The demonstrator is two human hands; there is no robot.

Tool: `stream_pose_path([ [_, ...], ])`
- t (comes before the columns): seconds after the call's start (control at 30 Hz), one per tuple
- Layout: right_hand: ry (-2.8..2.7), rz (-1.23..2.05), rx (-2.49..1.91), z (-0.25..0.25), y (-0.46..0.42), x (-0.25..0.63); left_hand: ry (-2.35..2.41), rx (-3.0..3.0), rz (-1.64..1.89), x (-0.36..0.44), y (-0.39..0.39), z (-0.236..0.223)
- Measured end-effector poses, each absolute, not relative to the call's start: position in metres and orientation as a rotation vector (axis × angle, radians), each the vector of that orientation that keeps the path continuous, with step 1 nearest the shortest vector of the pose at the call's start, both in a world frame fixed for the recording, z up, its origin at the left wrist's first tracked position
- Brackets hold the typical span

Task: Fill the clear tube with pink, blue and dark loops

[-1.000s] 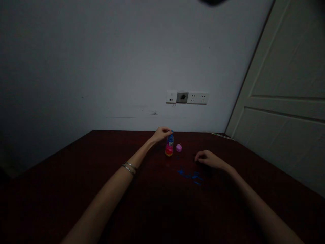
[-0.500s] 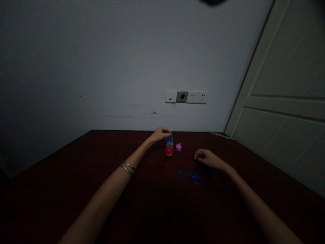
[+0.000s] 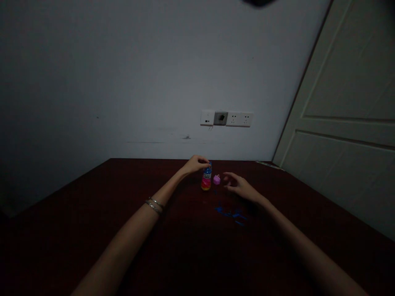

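Fingers closed round its neck, my left hand grips a small bottle that stands upright on the table. The bottle is clear and blue near the top, with a pink band and yellow at its base. Just right of it sits a small pink cap with a loop on top. My right hand is a little to the right of the cap, fingers apart and holding nothing. Several thin blue scraps lie on the table nearer to me.
The dark red-brown table runs back to a pale wall. A row of sockets is fixed on the wall above the table. A panelled door stands at the right.
My right hand has moved left and away from me toward the pink cap, and its fingers have spread. My left hand stays at the bottle's neck.
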State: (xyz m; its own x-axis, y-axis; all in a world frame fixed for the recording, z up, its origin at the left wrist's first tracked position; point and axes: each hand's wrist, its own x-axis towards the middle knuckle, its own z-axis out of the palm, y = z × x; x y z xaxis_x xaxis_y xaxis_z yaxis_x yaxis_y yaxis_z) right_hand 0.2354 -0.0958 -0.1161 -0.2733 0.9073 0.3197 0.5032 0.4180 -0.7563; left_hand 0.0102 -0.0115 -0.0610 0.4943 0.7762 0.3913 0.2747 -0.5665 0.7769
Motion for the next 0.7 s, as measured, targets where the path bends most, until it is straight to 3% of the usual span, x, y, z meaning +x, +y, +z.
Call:
stream_pose_path([
  [0.3, -1.789, 0.762, -1.143, -0.13, -0.055, 0.17, 0.846, 2.088, 1.036, 0.011, -0.017, -0.062],
  [0.7, -1.764, 0.804, -1.13, -0.133, -0.045, 0.164, 0.864, 2.23, 1.041, 0.001, -0.03, -0.058],
])
